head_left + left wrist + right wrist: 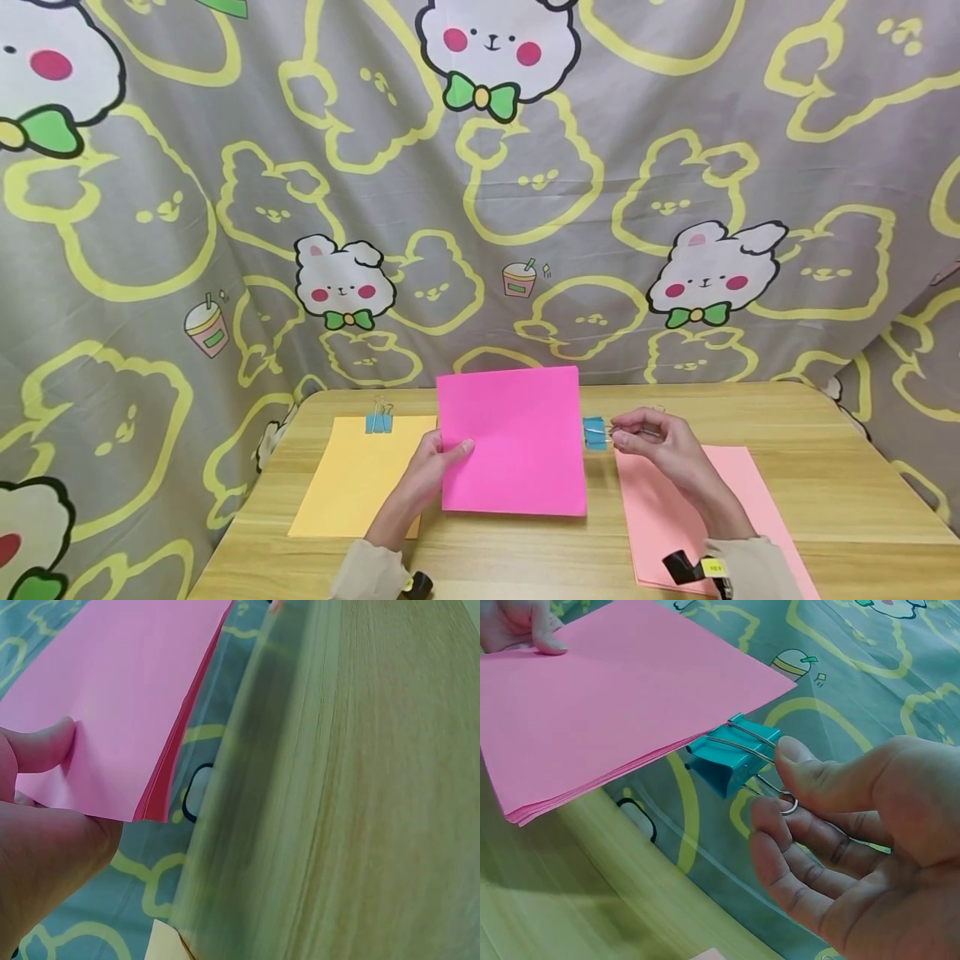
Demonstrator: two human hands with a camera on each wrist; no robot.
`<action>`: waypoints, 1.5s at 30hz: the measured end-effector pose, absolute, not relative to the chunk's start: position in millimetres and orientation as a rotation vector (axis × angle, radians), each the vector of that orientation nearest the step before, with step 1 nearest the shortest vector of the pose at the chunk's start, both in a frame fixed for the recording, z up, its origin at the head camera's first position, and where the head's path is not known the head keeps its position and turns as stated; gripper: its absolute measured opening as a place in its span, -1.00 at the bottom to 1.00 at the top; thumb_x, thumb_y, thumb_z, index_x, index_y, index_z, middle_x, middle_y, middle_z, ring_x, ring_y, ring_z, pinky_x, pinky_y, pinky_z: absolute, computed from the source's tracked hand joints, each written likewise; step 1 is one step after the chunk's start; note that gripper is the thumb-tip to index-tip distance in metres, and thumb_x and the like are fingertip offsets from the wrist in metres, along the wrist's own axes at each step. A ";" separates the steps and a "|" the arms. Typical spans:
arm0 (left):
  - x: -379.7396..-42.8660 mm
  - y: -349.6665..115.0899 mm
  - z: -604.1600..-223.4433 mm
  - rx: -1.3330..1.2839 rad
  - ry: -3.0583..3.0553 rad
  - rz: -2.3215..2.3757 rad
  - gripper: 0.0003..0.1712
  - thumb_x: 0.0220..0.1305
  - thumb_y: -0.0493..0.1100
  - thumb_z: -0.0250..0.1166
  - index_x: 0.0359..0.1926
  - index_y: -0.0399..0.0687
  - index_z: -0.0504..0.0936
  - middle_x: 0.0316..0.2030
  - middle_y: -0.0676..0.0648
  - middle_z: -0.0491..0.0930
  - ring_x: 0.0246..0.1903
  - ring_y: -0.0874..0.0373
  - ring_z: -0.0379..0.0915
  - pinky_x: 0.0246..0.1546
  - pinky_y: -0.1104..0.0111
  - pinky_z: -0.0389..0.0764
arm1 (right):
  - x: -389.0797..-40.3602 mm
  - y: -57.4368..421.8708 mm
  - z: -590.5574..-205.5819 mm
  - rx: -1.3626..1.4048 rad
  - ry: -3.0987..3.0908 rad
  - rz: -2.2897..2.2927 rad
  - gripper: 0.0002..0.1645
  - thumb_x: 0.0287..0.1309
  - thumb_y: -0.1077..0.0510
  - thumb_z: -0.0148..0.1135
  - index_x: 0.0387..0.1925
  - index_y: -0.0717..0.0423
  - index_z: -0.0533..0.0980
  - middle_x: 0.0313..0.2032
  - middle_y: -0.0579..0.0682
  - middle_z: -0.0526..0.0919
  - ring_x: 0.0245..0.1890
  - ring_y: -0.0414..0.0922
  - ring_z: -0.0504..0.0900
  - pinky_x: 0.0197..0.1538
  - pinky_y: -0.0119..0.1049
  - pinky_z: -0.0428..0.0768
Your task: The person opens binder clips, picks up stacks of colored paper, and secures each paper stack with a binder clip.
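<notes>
A stack of bright pink paper sheets (pixel 517 442) is held up above the table, its layered edges showing in the right wrist view. My left hand (pixel 435 462) grips its left side, thumb (pixel 46 746) on the front face and the other fingers behind. At the stack's right edge is a blue binder clip (pixel 733 756), its mouth right at the paper's edge. My right hand (pixel 663 442) pinches the clip's wire handles (pixel 769 784) between thumb and fingers.
On the wooden table (pixel 525 558), a yellow-orange paper stack (pixel 360 492) with a blue binder clip (pixel 378 423) on its top edge lies left. A light pink stack (pixel 660 533) lies under my right forearm. A patterned curtain (pixel 540 208) hangs behind the table.
</notes>
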State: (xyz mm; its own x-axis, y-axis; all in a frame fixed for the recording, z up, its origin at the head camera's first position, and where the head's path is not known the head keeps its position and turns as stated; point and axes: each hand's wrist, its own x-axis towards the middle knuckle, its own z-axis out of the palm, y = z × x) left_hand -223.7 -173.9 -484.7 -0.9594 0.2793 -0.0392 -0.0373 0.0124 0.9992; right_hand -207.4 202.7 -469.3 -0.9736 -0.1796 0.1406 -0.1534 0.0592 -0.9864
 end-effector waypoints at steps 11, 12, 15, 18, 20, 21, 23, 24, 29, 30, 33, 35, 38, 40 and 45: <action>-223.0 -173.5 -484.7 0.265 2.069 2.032 -0.67 0.51 -0.27 0.17 0.15 -0.45 0.51 -0.23 -0.12 0.70 -0.27 0.12 0.64 -0.18 0.30 0.62 | -205.6 194.6 -468.9 -0.349 2.229 -2.133 -0.58 0.32 0.27 0.35 0.05 0.54 0.51 -0.07 0.17 0.72 -0.15 -0.12 0.76 0.01 -0.13 0.69; -223.0 -173.4 -484.7 0.264 2.066 2.033 -0.66 0.51 -0.27 0.17 0.15 -0.45 0.51 -0.23 -0.12 0.70 -0.26 0.12 0.64 -0.17 0.29 0.62 | -205.4 193.7 -468.8 -0.352 2.226 -2.133 -0.58 0.32 0.28 0.35 0.05 0.54 0.51 -0.06 0.19 0.71 -0.14 -0.10 0.76 0.02 -0.12 0.69; -223.1 -173.3 -484.9 0.262 2.058 2.034 -0.66 0.51 -0.26 0.17 0.16 -0.44 0.51 -0.21 -0.14 0.71 -0.26 0.11 0.65 -0.17 0.29 0.62 | -205.1 191.0 -468.8 -0.355 2.221 -2.125 -0.57 0.32 0.27 0.35 0.07 0.55 0.49 -0.02 0.27 0.68 -0.11 -0.08 0.76 0.02 -0.13 0.68; -223.1 -173.3 -485.2 0.262 2.056 2.036 -0.66 0.51 -0.26 0.18 0.16 -0.44 0.51 -0.20 -0.15 0.71 -0.25 0.11 0.65 -0.17 0.29 0.62 | -205.1 188.5 -468.7 -0.348 2.214 -2.120 -0.56 0.32 0.27 0.35 0.07 0.55 0.49 0.01 0.31 0.65 -0.10 -0.08 0.75 0.01 -0.20 0.69; -222.8 -173.2 -485.2 0.261 2.058 2.036 -0.66 0.51 -0.26 0.18 0.16 -0.44 0.51 -0.20 -0.15 0.71 -0.25 0.11 0.65 -0.16 0.29 0.62 | -205.3 187.0 -468.8 -0.344 2.202 -2.121 -0.55 0.32 0.28 0.35 0.08 0.56 0.49 0.01 0.32 0.64 -0.09 -0.09 0.75 0.01 -0.22 0.68; -222.7 -173.2 -485.2 0.261 2.057 2.036 -0.66 0.51 -0.26 0.18 0.16 -0.44 0.51 -0.20 -0.15 0.71 -0.25 0.11 0.65 -0.16 0.29 0.62 | -205.5 186.2 -468.9 -0.342 2.198 -2.125 -0.55 0.32 0.28 0.35 0.08 0.56 0.49 0.01 0.32 0.64 -0.09 -0.08 0.75 0.01 -0.22 0.68; -222.6 -173.1 -485.3 0.260 2.059 2.035 -0.66 0.51 -0.26 0.18 0.16 -0.43 0.51 -0.19 -0.15 0.71 -0.24 0.11 0.65 -0.16 0.29 0.62 | -205.7 184.9 -469.4 -0.337 2.190 -2.134 -0.56 0.32 0.29 0.35 0.08 0.56 0.49 0.00 0.32 0.64 -0.10 -0.07 0.75 0.01 -0.21 0.69; -222.6 -173.0 -485.3 0.261 2.058 2.035 -0.66 0.51 -0.26 0.18 0.16 -0.43 0.51 -0.19 -0.15 0.71 -0.24 0.11 0.65 -0.16 0.29 0.62 | -205.8 184.3 -469.8 -0.338 2.191 -2.135 -0.56 0.32 0.29 0.34 0.08 0.56 0.49 0.00 0.32 0.64 -0.10 -0.07 0.75 0.00 -0.21 0.69; -222.9 -172.8 -485.6 0.277 2.048 2.038 -0.65 0.51 -0.27 0.18 0.17 -0.43 0.51 -0.18 -0.15 0.71 -0.23 0.10 0.66 -0.16 0.28 0.62 | -206.7 180.9 -471.7 -0.339 2.192 -2.141 -0.55 0.32 0.29 0.34 0.09 0.57 0.49 0.00 0.33 0.64 -0.13 -0.11 0.76 -0.01 -0.22 0.69; -223.0 -172.8 -485.7 0.281 2.047 2.037 -0.65 0.51 -0.27 0.18 0.17 -0.44 0.51 -0.18 -0.16 0.71 -0.23 0.10 0.66 -0.16 0.28 0.62 | -206.9 180.3 -471.9 -0.339 2.187 -2.142 -0.55 0.32 0.29 0.34 0.09 0.57 0.49 0.00 0.33 0.64 -0.12 -0.12 0.76 -0.01 -0.22 0.69; -223.0 -172.6 -485.5 0.288 2.045 2.035 -0.65 0.51 -0.27 0.17 0.17 -0.44 0.50 -0.18 -0.16 0.71 -0.23 0.10 0.66 -0.16 0.29 0.63 | -207.5 178.5 -472.6 -0.328 2.169 -2.154 -0.54 0.33 0.30 0.33 0.11 0.58 0.47 0.01 0.34 0.64 -0.12 -0.12 0.75 0.00 -0.22 0.69; -223.0 -172.4 -485.3 0.288 2.047 2.034 -0.65 0.51 -0.26 0.18 0.18 -0.44 0.50 -0.17 -0.16 0.71 -0.23 0.10 0.66 -0.16 0.29 0.63 | -207.6 177.6 -472.6 -0.320 2.160 -2.159 -0.53 0.33 0.31 0.32 0.13 0.58 0.46 0.01 0.34 0.64 -0.12 -0.13 0.75 0.00 -0.22 0.69; -223.0 -172.2 -485.0 0.284 2.047 2.035 -0.64 0.51 -0.26 0.18 0.18 -0.43 0.50 -0.16 -0.17 0.72 -0.23 0.10 0.67 -0.16 0.29 0.64 | -207.6 176.4 -472.2 -0.318 2.150 -2.158 -0.51 0.34 0.30 0.31 0.15 0.58 0.44 0.01 0.34 0.63 -0.11 -0.14 0.74 0.01 -0.23 0.68; -223.0 -172.1 -485.1 0.282 2.045 2.038 -0.65 0.51 -0.27 0.18 0.18 -0.43 0.50 -0.17 -0.17 0.72 -0.24 0.10 0.67 -0.17 0.29 0.64 | -207.6 175.8 -472.1 -0.322 2.147 -2.154 -0.50 0.34 0.28 0.32 0.16 0.57 0.44 0.02 0.34 0.63 -0.09 -0.13 0.74 0.02 -0.23 0.68; -223.5 -171.9 -485.6 0.273 2.038 2.045 -0.66 0.51 -0.27 0.17 0.16 -0.44 0.51 -0.20 -0.15 0.71 -0.25 0.11 0.66 -0.18 0.29 0.64 | -207.5 174.6 -472.4 -0.330 2.136 -2.158 -0.49 0.34 0.28 0.32 0.17 0.56 0.44 0.06 0.35 0.61 -0.06 -0.13 0.74 0.03 -0.24 0.67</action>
